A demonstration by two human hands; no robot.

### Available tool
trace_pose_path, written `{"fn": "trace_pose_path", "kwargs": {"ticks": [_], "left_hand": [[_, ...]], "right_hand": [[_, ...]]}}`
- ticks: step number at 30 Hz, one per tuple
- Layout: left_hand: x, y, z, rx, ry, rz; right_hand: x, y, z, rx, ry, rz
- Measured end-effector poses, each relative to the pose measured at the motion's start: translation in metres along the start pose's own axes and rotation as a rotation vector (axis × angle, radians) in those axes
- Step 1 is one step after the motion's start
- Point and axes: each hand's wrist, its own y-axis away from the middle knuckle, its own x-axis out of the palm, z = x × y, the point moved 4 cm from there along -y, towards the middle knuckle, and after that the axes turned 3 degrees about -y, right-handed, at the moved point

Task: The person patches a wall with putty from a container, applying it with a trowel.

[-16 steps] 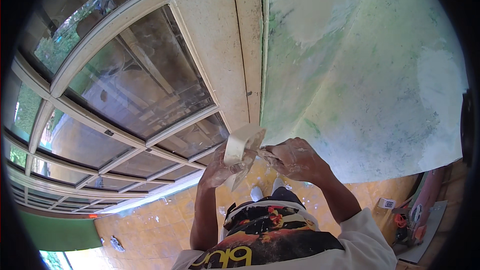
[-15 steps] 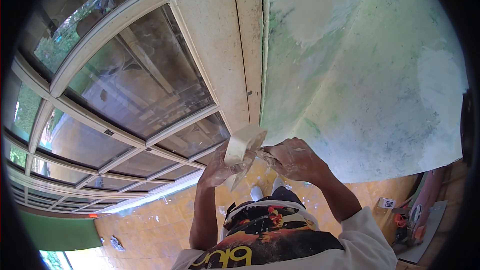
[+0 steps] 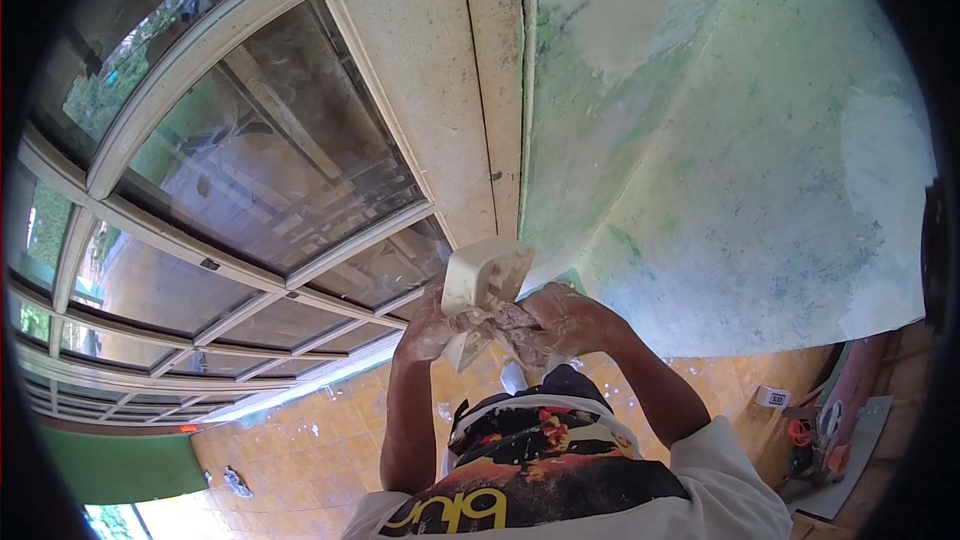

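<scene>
My left hand (image 3: 428, 325) is closed around a white plaster-smeared plastic container (image 3: 468, 278), with its fingers across the container's middle. The container is tilted, its smeared inner side toward the right. A pale lower part of it (image 3: 464, 350) shows beneath the fingers. My right hand (image 3: 572, 320) is closed at the container's right side, its fingertips meeting those of the left hand. What the right fingers grip is hidden. Whitish plaster coats both hands. In front of me rises a green wall (image 3: 660, 180) with pale plaster patches.
A white-framed glass-paned door (image 3: 270, 150) stands at the left, beside a wooden post (image 3: 440, 70). Yellowish floor tiles (image 3: 330, 430) carry white spatters. At the lower right are a small white box (image 3: 771, 397), red-and-grey gear (image 3: 800, 432) and a grey board (image 3: 855, 460).
Both hands have moved slightly toward the left and closer together. The container has tipped, so more of its smeared inner side shows, and the right fingers have moved closer against it.
</scene>
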Motion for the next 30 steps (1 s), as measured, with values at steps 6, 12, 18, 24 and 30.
{"fn": "trace_pose_path", "kwargs": {"ticks": [6, 12, 18, 24, 30], "left_hand": [[0.002, -0.01, 0.026, 0.056, 0.079, 0.004], [-0.01, -0.022, 0.057, 0.115, 0.309, -0.17], [0.014, -0.03, 0.044, 0.149, 0.452, -0.153], [0.043, -0.043, 0.05, 0.121, 0.459, -0.186], [0.063, -0.054, 0.062, 0.095, 0.5, -0.171]], "right_hand": [[0.001, 0.001, -0.007, 0.128, -0.4, 0.093], [-0.028, 0.022, -0.004, 0.239, -0.896, -0.028], [-0.074, 0.08, -0.054, 0.441, -1.176, -0.692], [-0.087, 0.104, -0.096, 0.395, -1.238, -0.844], [-0.109, 0.107, -0.119, 0.392, -1.236, -0.806]]}}
